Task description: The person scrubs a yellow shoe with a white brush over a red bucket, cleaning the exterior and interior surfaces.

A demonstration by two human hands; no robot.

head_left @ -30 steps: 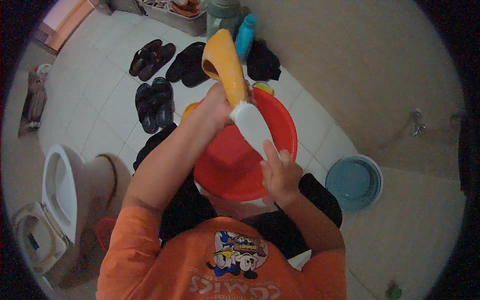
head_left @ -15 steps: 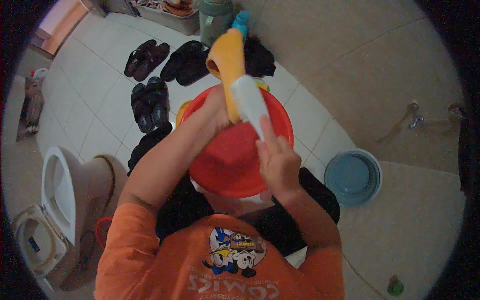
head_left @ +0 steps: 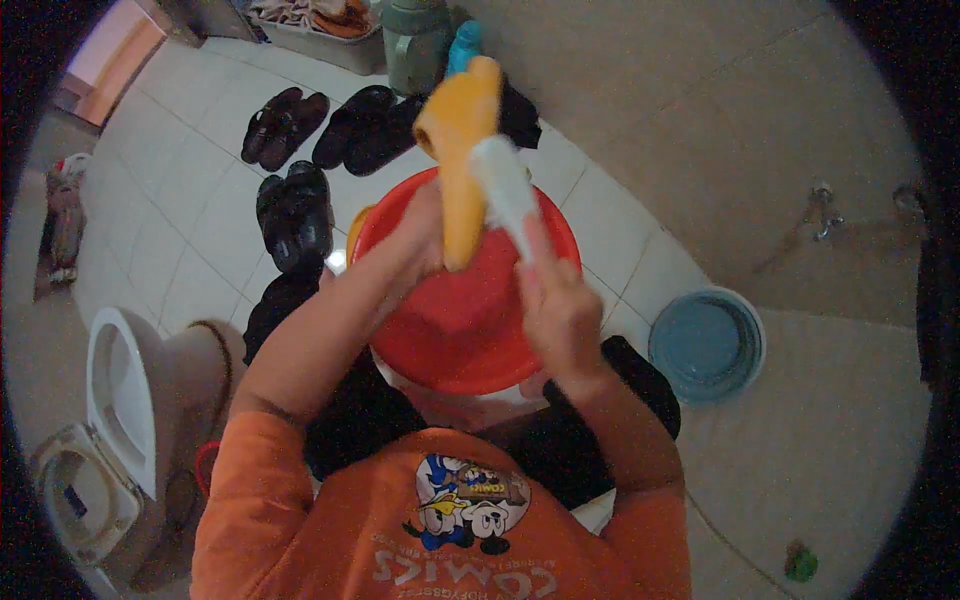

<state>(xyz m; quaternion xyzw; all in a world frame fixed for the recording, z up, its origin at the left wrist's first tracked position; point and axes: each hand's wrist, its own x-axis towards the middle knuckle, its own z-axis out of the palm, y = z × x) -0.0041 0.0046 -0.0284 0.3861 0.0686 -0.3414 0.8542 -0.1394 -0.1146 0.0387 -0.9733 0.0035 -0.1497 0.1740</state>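
A yellow slipper is upright above a red basin, held by my left hand, whose fingers are partly hidden behind it. My right hand is closed round the handle of a white scrubbing brush. The brush head is against or very close to the slipper's right side, blurred by motion. Below both hands the basin sits between my knees. Part of another yellow thing shows past the basin's left rim; its kind is hidden.
Several black slippers lie on the tiles ahead and left. A green jug, a blue bottle and a bin of cloths stand at the back. To the right is a blue-grey bucket, to the left a toilet.
The slipper has tilted a little and its lower end has dropped slightly. The brush has shifted along its right side, still in my right hand. The view has moved slightly.
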